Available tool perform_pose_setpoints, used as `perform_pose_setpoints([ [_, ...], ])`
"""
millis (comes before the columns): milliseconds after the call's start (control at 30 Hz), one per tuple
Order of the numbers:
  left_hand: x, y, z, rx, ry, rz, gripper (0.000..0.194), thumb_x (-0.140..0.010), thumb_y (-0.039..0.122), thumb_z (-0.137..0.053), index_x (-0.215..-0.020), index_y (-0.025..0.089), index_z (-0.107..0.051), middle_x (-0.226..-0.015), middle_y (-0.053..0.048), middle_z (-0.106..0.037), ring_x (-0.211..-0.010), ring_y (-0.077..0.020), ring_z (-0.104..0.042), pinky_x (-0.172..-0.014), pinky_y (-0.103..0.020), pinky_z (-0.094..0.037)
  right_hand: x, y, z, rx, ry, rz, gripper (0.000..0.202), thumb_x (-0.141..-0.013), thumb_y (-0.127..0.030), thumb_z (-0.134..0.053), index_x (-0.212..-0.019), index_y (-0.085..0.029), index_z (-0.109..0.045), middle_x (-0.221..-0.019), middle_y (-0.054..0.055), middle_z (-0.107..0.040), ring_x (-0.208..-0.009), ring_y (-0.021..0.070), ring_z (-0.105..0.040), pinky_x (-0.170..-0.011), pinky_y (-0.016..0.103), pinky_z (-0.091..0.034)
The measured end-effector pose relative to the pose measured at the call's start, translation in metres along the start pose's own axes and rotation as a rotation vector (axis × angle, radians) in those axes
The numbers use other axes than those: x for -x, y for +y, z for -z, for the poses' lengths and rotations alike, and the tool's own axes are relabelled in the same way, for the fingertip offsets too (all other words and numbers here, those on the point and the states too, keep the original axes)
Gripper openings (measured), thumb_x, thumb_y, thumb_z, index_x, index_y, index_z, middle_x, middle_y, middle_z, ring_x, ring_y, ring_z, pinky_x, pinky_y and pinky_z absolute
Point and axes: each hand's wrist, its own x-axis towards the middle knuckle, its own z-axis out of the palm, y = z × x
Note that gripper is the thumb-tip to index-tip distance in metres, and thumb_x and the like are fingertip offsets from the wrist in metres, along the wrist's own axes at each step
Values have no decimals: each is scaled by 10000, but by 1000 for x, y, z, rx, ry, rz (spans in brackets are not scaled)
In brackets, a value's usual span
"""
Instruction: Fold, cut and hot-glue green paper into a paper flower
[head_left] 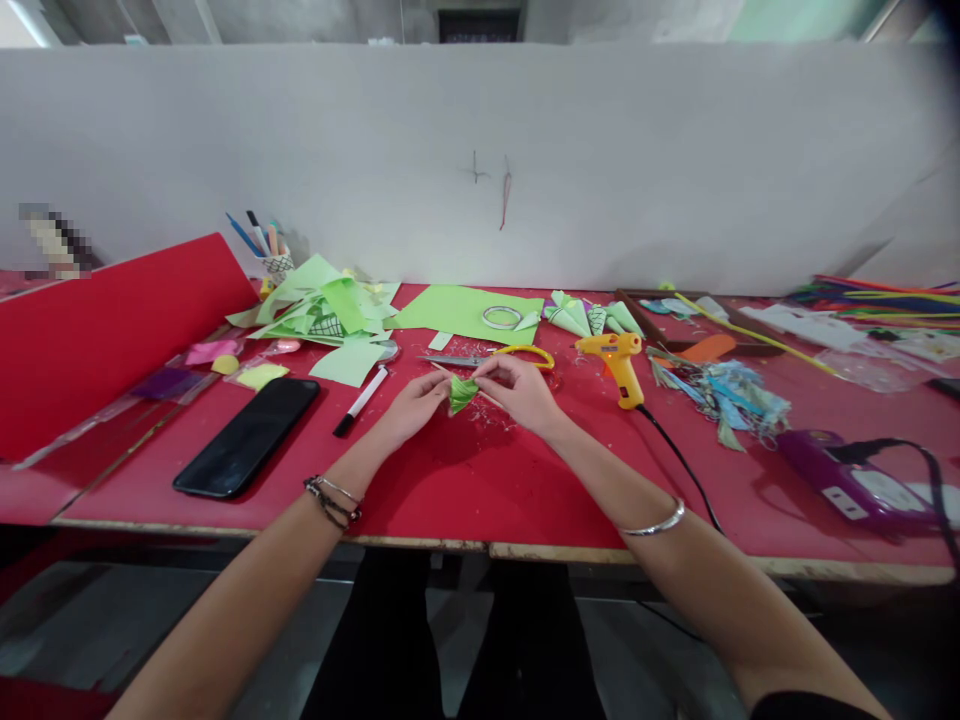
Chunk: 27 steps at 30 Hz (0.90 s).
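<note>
A small piece of green paper with darker lines (463,393), seemingly folded or rolled, is held up between both hands above the red table. My left hand (417,404) pinches its left edge with closed fingers. On the other side, my right hand (519,392) grips its upper right edge between thumb and fingers. Something thin and pale, like a stick, shows near the fingertips; I cannot make out its full length. Just behind the hands lie scissors with yellow handles (525,353). A yellow hot glue gun (616,362) rests to the right of my right hand.
Left of the hands are a white marker (363,400), a black phone (248,437) and a pile of green paper (330,305). Green paper cones (574,312) lie at the back. To the right are tangled blue scraps (731,395) and a purple device with a cable (855,475).
</note>
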Motion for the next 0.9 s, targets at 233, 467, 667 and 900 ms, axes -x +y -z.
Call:
perform_pose_setpoints([
  [233, -1, -1, 2, -73, -113, 50, 252, -728, 357, -474, -666, 133, -571, -561, 13, -547, -534, -91, -474, -598, -221, -365, 0, 5, 2, 17, 24, 39, 24, -703, -184, -542, -716, -165, -548, -702, 12, -577, -664, 126, -564, -652, 270, -447],
  [467, 1, 4, 0, -77, -145, 41, 255, -730, 349, -468, -631, 131, -555, -576, 11, -550, -526, -87, -458, -593, -223, -359, -2, 4, -1, -151, 45, -72, 75, -680, -234, -564, -698, -179, -517, -680, -16, -534, -630, 100, -514, -632, 251, -429],
  [667, 5, 10, -1, -114, -145, 20, 236, -741, 325, -461, -622, 138, -539, -547, 27, -510, -509, -80, -424, -551, -207, -333, -2, 2, -1, -381, 96, -250, 140, -642, -287, -598, -676, -176, -520, -645, -37, -511, -601, 74, -485, -624, 224, -431],
  [900, 5, 8, -1, -164, -98, -4, 291, -755, 374, -445, -611, 141, -543, -535, 21, -505, -491, -88, -418, -516, -207, -314, -5, 8, 13, -300, 200, -287, 206, -636, -361, -614, -705, -169, -584, -640, -8, -570, -605, 97, -527, -665, 271, -463],
])
